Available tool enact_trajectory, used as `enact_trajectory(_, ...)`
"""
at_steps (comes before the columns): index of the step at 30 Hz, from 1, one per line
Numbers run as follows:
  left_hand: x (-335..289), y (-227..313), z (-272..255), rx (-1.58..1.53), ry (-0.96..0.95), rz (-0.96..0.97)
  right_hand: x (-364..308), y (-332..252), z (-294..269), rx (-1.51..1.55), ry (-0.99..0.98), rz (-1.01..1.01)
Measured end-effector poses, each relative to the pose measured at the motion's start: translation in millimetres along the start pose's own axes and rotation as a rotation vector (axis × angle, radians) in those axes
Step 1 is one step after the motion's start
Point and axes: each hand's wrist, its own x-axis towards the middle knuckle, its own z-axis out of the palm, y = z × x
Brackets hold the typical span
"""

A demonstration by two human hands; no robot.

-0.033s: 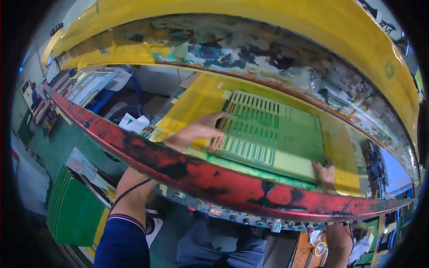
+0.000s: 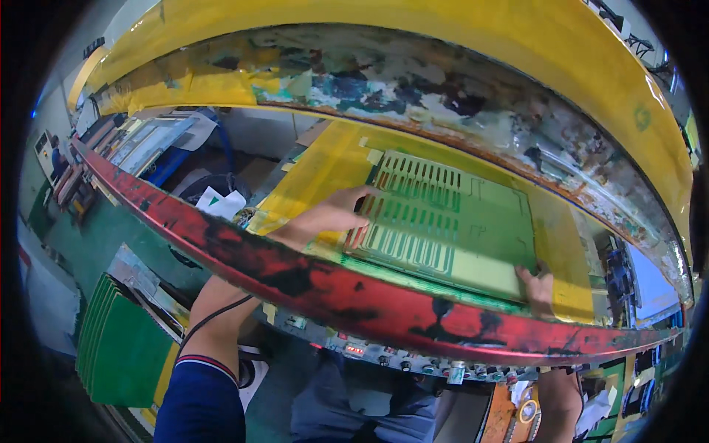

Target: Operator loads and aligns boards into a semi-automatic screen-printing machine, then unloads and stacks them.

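Panel: a green circuit panel with rows of slotted strips lies flat on the yellow bed of a screen-printing press, under the raised frame.
Left hand: the left hand rests on the panel's left edge, fingers together and curled at the rim, thumb toward the slots; it looks set to steady or square that side.
Right hand: the right hand touches the near right corner, fingers slightly apart and pressed flat, probably holding that corner in register.
Reach: both forearms pass under the red-stained near rail of the frame, which suggests the frame is lifted to give access.
Frame: its far yellow rail and ink-smeared screen arch above the bed.
Controls: a strip of buttons runs along the machine's near edge.
Stock: a stack of green boards stands at near left, within reach.
Room: a workshop with a green floor; more benches and papers lie far left.
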Motion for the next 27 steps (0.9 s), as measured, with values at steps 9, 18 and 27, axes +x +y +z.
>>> enact_trajectory(9, -56, -27, 27, 0.232, 0.333, 0.209, 1, 11, 1, -0.146, 0.034, -0.004)
enact_trajectory(18, -54, -22, 37, 0.341, 0.438, 0.24, 15, 24, -2, -0.17, -0.028, -0.141)
enact_trajectory(27, -53, -29, 42, 0.493, 0.455, 0.368, 7, -4, 1, -0.278, -0.014, -0.029)
